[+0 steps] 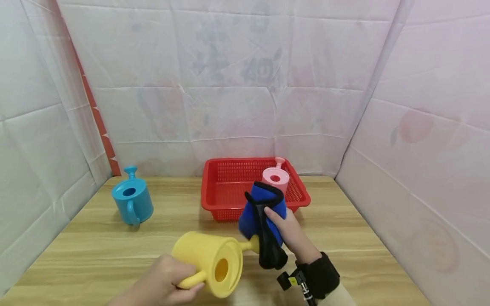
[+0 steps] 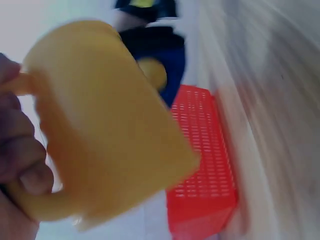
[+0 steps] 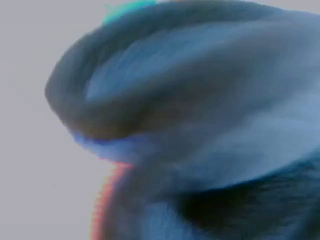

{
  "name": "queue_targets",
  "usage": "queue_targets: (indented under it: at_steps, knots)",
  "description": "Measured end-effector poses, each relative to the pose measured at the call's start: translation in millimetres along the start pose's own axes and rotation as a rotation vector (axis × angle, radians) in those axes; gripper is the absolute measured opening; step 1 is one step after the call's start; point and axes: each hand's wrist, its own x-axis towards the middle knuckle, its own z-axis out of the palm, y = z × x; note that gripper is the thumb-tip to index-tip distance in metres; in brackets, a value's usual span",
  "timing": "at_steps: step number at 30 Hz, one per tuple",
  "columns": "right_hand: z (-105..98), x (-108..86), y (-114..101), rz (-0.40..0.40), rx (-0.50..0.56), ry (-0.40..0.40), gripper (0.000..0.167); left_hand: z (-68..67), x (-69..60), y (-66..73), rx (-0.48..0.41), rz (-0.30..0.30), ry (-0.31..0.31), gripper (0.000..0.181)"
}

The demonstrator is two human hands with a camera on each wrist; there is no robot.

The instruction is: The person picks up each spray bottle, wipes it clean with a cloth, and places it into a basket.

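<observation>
My left hand (image 1: 168,278) grips the handle of a yellow watering can (image 1: 199,250), which is tipped on its side above the table, its top opening facing me. In my right hand (image 1: 289,229) is a blue cloth with black edging (image 1: 264,195), partly folded over, its thumb pressing on the front. The can's spout end meets the cloth's lower part; whether they touch, I cannot tell. The left wrist view has the can (image 2: 110,125) large beside the fingers (image 2: 22,145). Blurred folds of the cloth (image 3: 200,90) fill most of the right wrist view.
Behind the hands stands a red plastic basket (image 1: 208,187) with a pink watering can (image 1: 281,180) in its right side. A blue watering can (image 1: 134,204) stands upright at the table's left. Pale sheets (image 1: 229,106) wall the wooden table (image 1: 92,259) at the back and both sides.
</observation>
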Motion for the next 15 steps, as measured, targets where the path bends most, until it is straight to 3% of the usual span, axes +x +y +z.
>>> queue_targets:
  at_steps: [4, 8, 12, 13, 15]
  knots:
    - [27.0, -7.1, -31.3, -0.164, -0.198, -0.151, 0.035, -0.9, 16.1, 1.0, 0.364, 0.157, -0.035, 0.026]
    - [68.8, -15.5, -59.0, -0.341, -0.692, -0.299, 0.046, 0.8, 30.6, -0.6, 0.627, 0.242, -0.067, 0.03]
    - [90.7, -12.0, -65.9, -0.389, -1.21, -0.323, 0.063, 5.2, 39.2, -6.2, 0.724, 0.296, -0.096, 0.021]
    - [91.7, -7.6, -64.6, -0.37, -1.271, -0.316, 0.064, 6.3, 40.6, -7.7, 0.722, 0.3, -0.095, 0.018]
    - [89.2, 4.3, -61.3, -0.303, -1.29, -0.279, 0.063, 7.5, 43.1, -11.4, 0.746, 0.333, -0.092, 0.015]
